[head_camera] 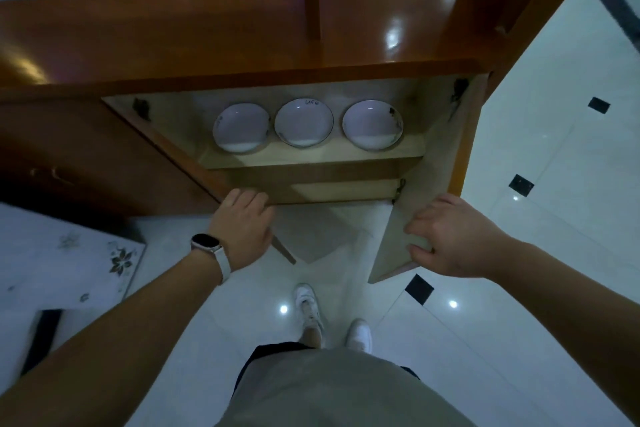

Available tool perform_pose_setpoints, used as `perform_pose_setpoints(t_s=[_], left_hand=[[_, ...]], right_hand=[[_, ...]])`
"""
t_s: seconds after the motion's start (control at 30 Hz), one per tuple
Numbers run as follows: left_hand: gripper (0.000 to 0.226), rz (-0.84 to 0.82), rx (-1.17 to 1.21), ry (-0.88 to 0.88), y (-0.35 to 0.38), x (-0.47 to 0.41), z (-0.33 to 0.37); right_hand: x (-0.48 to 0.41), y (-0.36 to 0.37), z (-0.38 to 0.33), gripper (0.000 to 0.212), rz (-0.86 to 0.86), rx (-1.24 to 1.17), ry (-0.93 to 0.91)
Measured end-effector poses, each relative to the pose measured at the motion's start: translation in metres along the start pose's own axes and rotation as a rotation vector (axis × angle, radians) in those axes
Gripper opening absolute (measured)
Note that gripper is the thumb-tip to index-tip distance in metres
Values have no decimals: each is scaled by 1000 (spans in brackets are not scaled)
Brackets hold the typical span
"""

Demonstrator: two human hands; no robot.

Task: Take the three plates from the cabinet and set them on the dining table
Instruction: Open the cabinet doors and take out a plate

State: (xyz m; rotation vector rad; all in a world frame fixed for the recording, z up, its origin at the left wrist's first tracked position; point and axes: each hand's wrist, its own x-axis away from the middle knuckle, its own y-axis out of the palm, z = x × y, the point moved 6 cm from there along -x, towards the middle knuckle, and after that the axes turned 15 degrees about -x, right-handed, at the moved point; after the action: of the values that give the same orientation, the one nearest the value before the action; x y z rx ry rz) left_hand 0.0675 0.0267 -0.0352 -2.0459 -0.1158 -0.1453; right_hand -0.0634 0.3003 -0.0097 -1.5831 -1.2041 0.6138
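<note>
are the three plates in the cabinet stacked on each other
No, the left plate, middle plate and right plate sit side by side in one row on the cabinet shelf, none on another.

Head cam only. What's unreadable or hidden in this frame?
- Head view: left hand fingertips, hidden behind the left door's edge it grips.
- Head view: lower shelf contents, blocked by the upper shelf.
- Head view: writing on the middle plate's rim, too small and blurred.
- Head view: flower-patterned surface, cut off by the left edge; dining table or not, unclear.
</note>
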Motion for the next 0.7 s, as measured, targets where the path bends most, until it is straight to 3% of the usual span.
perform_pose_setpoints(t_s=[0.3, 0.7], left_hand=[[26, -110, 57, -253, 9, 57, -4], [55, -358, 23, -584, 27, 90, -19]], right_hand=[[46, -1, 37, 51, -2, 65, 155], [47, 17, 33, 57, -38, 7, 275]])
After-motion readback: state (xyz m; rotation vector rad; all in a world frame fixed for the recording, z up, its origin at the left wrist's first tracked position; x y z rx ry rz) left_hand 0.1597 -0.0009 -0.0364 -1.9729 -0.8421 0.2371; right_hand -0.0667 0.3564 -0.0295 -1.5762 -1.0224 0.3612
